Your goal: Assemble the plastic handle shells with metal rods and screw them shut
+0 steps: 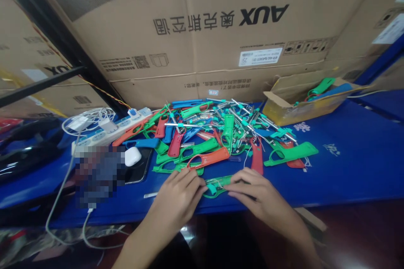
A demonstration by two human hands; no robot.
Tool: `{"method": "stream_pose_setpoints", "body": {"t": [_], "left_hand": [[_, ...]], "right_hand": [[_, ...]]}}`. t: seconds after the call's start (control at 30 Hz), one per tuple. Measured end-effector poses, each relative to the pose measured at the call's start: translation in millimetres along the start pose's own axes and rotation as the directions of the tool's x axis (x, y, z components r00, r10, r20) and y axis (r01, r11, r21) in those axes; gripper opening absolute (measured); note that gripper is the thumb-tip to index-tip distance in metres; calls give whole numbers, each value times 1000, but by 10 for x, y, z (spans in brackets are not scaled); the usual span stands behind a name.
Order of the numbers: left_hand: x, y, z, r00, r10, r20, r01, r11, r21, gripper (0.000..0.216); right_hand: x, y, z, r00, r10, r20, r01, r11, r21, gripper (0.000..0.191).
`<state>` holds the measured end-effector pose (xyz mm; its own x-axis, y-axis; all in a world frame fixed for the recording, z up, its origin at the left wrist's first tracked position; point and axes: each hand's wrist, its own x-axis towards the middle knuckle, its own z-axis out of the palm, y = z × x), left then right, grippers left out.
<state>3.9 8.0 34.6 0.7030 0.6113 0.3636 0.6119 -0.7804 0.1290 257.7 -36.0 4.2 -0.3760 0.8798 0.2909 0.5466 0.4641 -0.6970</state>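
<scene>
At the front edge of the blue table, a green lighter casing half [217, 193] is held between my two hands, with a teal part and thin white wires lying in it. My left hand [184, 189] pinches its left end. The fingers of my right hand [257, 188] close around its right end, partly hiding it. Just behind my hands lie an orange lighter casing half [210, 158] and a red casing piece [257, 157]. Another green casing half [293, 154] rests to the right.
Behind spreads a heap of lighter parts [240, 124], with metal tubes and wires. A cardboard box [296, 111] holding casings stands at the back right. On the left are a power strip [110, 130], a phone [140, 168], a white earbud case [132, 156] and cables. Large cartons [202, 59] close off the back.
</scene>
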Motion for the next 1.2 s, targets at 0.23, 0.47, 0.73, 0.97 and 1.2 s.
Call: {"method": "stream_pose_setpoints", "body": {"t": [0.23, 0.47, 0.73, 0.97, 1.2], "left_hand": [[56, -20, 19, 999, 32, -18, -32, 999, 5, 22], [53, -71, 80, 998, 40, -37, -42, 998, -46, 19], [62, -121, 117, 999, 29, -37, -33, 992, -122, 16], [71, -204, 158, 1000, 14, -26, -20, 970, -244, 18], [97, -163, 105, 999, -50, 14, 52, 949, -311, 14]], "right_hand": [[12, -13, -22, 1000, -21, 12, 21, 1000, 16, 25], [2, 6, -31, 1000, -29, 4, 29, 1000, 7, 25], [17, -14, -49, 1000, -17, -2, 17, 999, 41, 24], [-2, 22, -24, 1000, -17, 11, 16, 998, 53, 23], [17, 7, -32, 1000, 18, 23, -19, 999, 48, 19]]}}
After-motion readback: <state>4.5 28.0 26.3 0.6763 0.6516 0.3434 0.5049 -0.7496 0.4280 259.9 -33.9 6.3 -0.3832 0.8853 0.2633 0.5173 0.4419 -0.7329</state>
